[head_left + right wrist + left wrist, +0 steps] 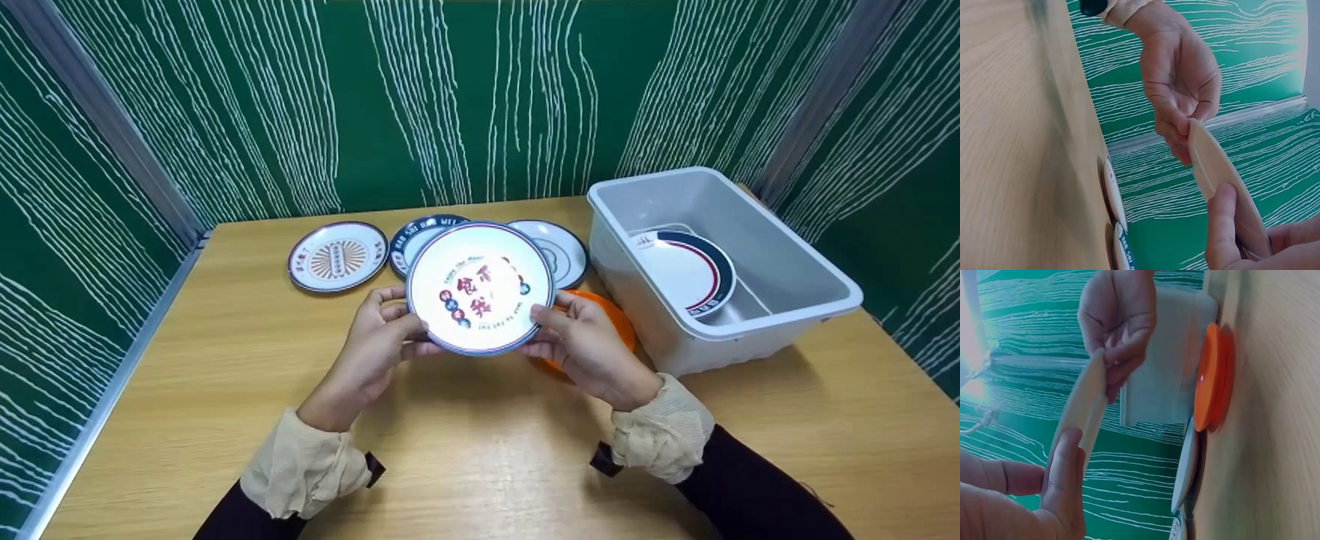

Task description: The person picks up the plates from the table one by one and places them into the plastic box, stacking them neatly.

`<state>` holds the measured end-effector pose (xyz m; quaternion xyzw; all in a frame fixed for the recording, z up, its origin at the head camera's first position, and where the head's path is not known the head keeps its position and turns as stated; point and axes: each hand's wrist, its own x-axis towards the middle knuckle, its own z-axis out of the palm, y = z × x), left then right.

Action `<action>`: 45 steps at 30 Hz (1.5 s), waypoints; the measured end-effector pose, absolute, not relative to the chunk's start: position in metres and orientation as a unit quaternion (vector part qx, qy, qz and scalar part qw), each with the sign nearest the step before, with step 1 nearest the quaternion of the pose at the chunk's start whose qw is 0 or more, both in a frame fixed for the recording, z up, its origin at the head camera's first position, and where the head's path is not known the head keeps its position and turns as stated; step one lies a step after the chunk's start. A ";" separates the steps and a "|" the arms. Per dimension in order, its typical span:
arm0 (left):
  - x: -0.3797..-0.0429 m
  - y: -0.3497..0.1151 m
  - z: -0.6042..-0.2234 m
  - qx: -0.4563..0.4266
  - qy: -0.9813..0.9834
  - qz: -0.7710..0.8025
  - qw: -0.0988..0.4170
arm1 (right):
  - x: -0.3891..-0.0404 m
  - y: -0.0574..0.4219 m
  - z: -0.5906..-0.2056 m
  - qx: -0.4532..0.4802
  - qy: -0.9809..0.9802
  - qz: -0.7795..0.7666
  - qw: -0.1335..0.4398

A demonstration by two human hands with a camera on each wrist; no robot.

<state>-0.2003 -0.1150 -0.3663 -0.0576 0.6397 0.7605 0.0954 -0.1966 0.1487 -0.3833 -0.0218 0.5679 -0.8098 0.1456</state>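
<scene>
A white plate point(487, 247) with a blue rim, red characters and small coloured dots is held up above the table, its decorated face tilted toward the head camera. My left hand point(379, 345) pinches its left edge, thumb on the front and fingers behind. On the opposite edge my right hand point(589, 349) grips it the same way. Both wrist views show the plate point(1227, 180) edge-on, raised off the tabletop. Behind the right hand, an orange plate point(619, 322) lies on the table, partly hidden.
Along the back of the table lie a sunburst-patterned plate point(337, 259), a dark-rimmed plate point(409, 232) and a white plate with rings point(566, 251). At right stands a grey plastic bin point(645, 330) with a dark-and-red-rimmed plate point(675, 274) inside. Green walls enclose the table.
</scene>
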 end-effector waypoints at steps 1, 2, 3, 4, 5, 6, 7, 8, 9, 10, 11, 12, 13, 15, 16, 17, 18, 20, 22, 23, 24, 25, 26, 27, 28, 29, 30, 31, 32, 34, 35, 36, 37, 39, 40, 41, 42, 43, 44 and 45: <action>-0.201 -0.115 -0.367 -0.056 0.639 0.761 0.098 | -0.196 0.150 -0.382 -0.022 0.570 -0.808 0.145; -0.202 -0.114 -0.367 -0.056 0.637 0.762 0.100 | -0.196 0.151 -0.381 -0.021 0.572 -0.807 0.145; -0.202 -0.114 -0.367 -0.056 0.635 0.763 0.103 | -0.196 0.152 -0.380 -0.020 0.574 -0.806 0.145; -0.203 -0.113 -0.367 -0.055 0.633 0.765 0.106 | -0.195 0.153 -0.379 -0.020 0.576 -0.804 0.144; -0.203 -0.113 -0.368 -0.054 0.631 0.766 0.108 | -0.195 0.154 -0.378 -0.021 0.578 -0.803 0.145; -0.203 -0.113 -0.368 -0.052 0.629 0.768 0.109 | -0.195 0.155 -0.376 -0.022 0.581 -0.801 0.144; -0.204 -0.113 -0.368 -0.051 0.627 0.770 0.110 | -0.195 0.156 -0.374 -0.025 0.583 -0.799 0.144; -0.204 -0.113 -0.368 -0.050 0.625 0.771 0.111 | -0.194 0.157 -0.373 -0.026 0.586 -0.797 0.143; -0.204 -0.114 -0.369 -0.048 0.622 0.773 0.113 | -0.193 0.158 -0.371 -0.027 0.589 -0.795 0.141; -0.204 -0.114 -0.369 -0.046 0.620 0.775 0.114 | -0.193 0.159 -0.369 -0.029 0.592 -0.793 0.140; -0.204 -0.115 -0.369 -0.044 0.618 0.777 0.116 | -0.192 0.161 -0.367 -0.029 0.595 -0.791 0.138; -0.205 -0.116 -0.370 -0.042 0.616 0.778 0.117 | -0.191 0.163 -0.365 -0.029 0.597 -0.790 0.136; -0.205 -0.117 -0.370 -0.041 0.616 0.778 0.117 | -0.190 0.165 -0.362 -0.029 0.599 -0.789 0.132; -0.208 -0.120 -0.372 -0.042 0.618 0.777 0.112 | -0.188 0.170 -0.357 -0.029 0.600 -0.790 0.123; -0.209 -0.122 -0.372 -0.046 0.619 0.777 0.108 | -0.187 0.172 -0.354 -0.031 0.599 -0.792 0.118; -0.210 -0.123 -0.373 -0.050 0.621 0.775 0.105 | -0.185 0.174 -0.350 -0.032 0.595 -0.795 0.113; -0.212 -0.125 -0.374 -0.056 0.623 0.774 0.102 | -0.184 0.177 -0.347 -0.032 0.591 -0.799 0.108; -0.215 -0.127 -0.375 -0.065 0.624 0.772 0.098 | -0.181 0.182 -0.340 -0.033 0.579 -0.808 0.101; -0.218 -0.129 -0.376 -0.071 0.624 0.772 0.097 | -0.179 0.187 -0.333 -0.037 0.565 -0.819 0.093; -0.219 -0.130 -0.376 -0.073 0.624 0.772 0.096 | -0.178 0.189 -0.329 -0.040 0.557 -0.825 0.089; -0.220 -0.130 -0.376 -0.074 0.623 0.773 0.095 | -0.178 0.192 -0.326 -0.043 0.549 -0.830 0.084; -0.221 -0.131 -0.377 -0.075 0.622 0.773 0.094 | -0.177 0.195 -0.323 -0.047 0.542 -0.836 0.079; -0.222 -0.132 -0.378 -0.077 0.621 0.774 0.095 | -0.177 0.198 -0.320 -0.049 0.534 -0.841 0.071; -0.223 -0.134 -0.379 -0.080 0.620 0.775 0.096 | -0.177 0.201 -0.317 -0.056 0.524 -0.847 0.065; -0.225 -0.135 -0.380 -0.084 0.618 0.775 0.097 | -0.176 0.204 -0.315 -0.062 0.516 -0.853 0.060; -0.226 -0.138 -0.381 -0.087 0.617 0.775 0.100 | -0.176 0.208 -0.313 -0.065 0.504 -0.859 0.056; -0.227 -0.140 -0.382 -0.091 0.616 0.776 0.103 | -0.175 0.213 -0.310 -0.067 0.497 -0.863 0.050; -0.230 -0.142 -0.383 -0.093 0.614 0.776 0.107 | -0.175 0.218 -0.307 -0.070 0.494 -0.866 0.045; -0.232 -0.145 -0.384 -0.095 0.612 0.777 0.109 | -0.174 0.224 -0.305 -0.074 0.489 -0.868 0.041; -0.236 -0.150 -0.387 -0.100 0.612 0.776 0.111 | -0.174 0.235 -0.300 -0.078 0.490 -0.868 0.028; -0.238 -0.154 -0.389 -0.103 0.612 0.776 0.111 | -0.174 0.240 -0.298 -0.075 0.493 -0.866 0.019; -0.241 -0.157 -0.392 -0.107 0.613 0.776 0.109 | -0.174 0.244 -0.297 -0.070 0.499 -0.864 0.009; -0.243 -0.160 -0.394 -0.112 0.614 0.774 0.108 | -0.174 0.250 -0.295 -0.063 0.501 -0.863 0.001; -0.249 -0.166 -0.398 -0.123 0.616 0.771 0.104 | -0.173 0.260 -0.292 -0.048 0.507 -0.861 -0.018; -0.252 -0.169 -0.400 -0.128 0.615 0.771 0.103 | -0.173 0.265 -0.290 -0.039 0.510 -0.859 -0.027; -0.255 -0.172 -0.401 -0.135 0.614 0.771 0.102 | -0.173 0.270 -0.289 -0.031 0.511 -0.858 -0.034; -0.258 -0.175 -0.401 -0.143 0.611 0.772 0.102 | -0.173 0.275 -0.288 -0.026 0.513 -0.857 -0.043; -0.262 -0.178 -0.400 -0.151 0.607 0.773 0.102 | -0.173 0.280 -0.286 -0.021 0.518 -0.854 -0.050; -0.264 -0.181 -0.399 -0.158 0.603 0.775 0.103 | -0.174 0.284 -0.286 -0.017 0.522 -0.851 -0.059; -0.267 -0.183 -0.398 -0.165 0.600 0.776 0.104 | -0.174 0.289 -0.285 -0.012 0.524 -0.849 -0.066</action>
